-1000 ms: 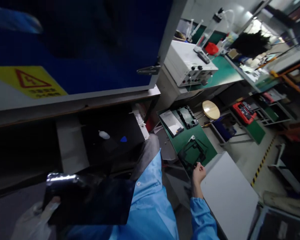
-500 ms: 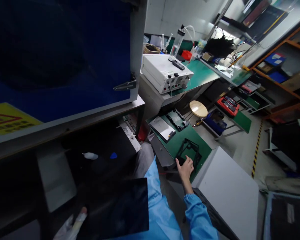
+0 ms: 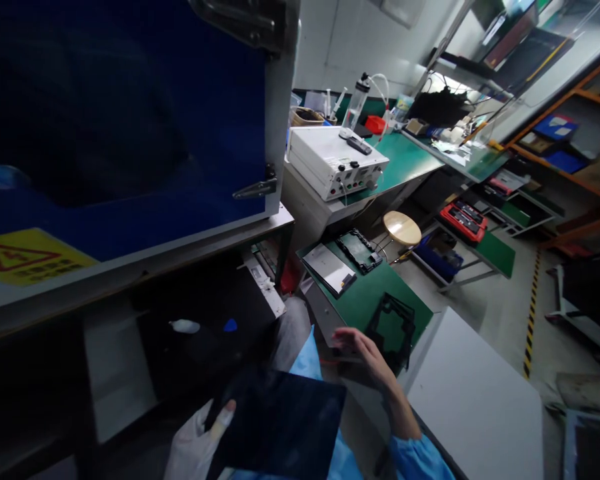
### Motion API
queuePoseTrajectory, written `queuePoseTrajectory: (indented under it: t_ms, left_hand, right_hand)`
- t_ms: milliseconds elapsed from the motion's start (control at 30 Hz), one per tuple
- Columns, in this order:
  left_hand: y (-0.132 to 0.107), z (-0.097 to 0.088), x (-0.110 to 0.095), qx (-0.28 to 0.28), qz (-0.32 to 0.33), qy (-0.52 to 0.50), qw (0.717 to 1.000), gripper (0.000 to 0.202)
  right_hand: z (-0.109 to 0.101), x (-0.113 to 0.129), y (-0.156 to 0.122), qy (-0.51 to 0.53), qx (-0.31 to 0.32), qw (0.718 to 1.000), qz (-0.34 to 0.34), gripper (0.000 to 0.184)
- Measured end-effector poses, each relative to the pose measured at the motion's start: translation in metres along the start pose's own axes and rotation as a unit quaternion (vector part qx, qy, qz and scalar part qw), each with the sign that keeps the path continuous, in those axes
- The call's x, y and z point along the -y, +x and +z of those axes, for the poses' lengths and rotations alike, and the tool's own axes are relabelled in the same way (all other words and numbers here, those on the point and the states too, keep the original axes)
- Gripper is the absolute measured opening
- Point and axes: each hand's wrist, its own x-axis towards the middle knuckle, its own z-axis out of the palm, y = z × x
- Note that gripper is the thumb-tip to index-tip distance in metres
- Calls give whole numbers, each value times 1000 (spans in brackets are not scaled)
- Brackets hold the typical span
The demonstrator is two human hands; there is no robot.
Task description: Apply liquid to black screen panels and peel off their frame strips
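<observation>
My left hand (image 3: pixel 194 441), in a white glove with the thumb tip bare, grips the left edge of a dark, flat rectangular panel (image 3: pixel 287 427). The panel looks like a tablet screen and is held tilted above my lap. Bare and slightly blurred, my right hand (image 3: pixel 363 350) is in the air at the near edge of the green table (image 3: pixel 325 300), fingers stretched out and nothing seen in them. Thin black frames (image 3: pixel 395 327) lie on that table, just right of the hand. Farther back are a silver-backed tablet part (image 3: pixel 329 267) and a black-rimmed housing (image 3: pixel 359 250).
A blue cabinet (image 3: pixel 220 120) with a warning label fills the upper left. On the dark shelf below lie a small white bottle (image 3: pixel 185 326) and a blue triangular pick (image 3: pixel 230 325). A white box (image 3: pixel 475 393) stands at right, a round stool (image 3: pixel 403 228) behind the table.
My right hand has moved left off the black frames, its fingers straightening. My left hand has brought the dark panel rightward and tilted it. The camera view has shifted slightly.
</observation>
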Motion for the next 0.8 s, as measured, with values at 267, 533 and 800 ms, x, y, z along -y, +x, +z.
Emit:
queuePoseTrajectory:
  t_ms: [267,533,800]
  left_hand:
    - [35,48,-92,16,64,-108,992,56]
    - [25,38,-83,-223,290,52,929,38]
    - [-16,7,-9,-264,432,268,820,26]
  right_hand:
    - [-25,83,-20,-35,333,938,-92,54]
    - [-74,56,88,-292,-81,937,-171,52]
    - [-6,14,195,-365,-192,896,-162,60]
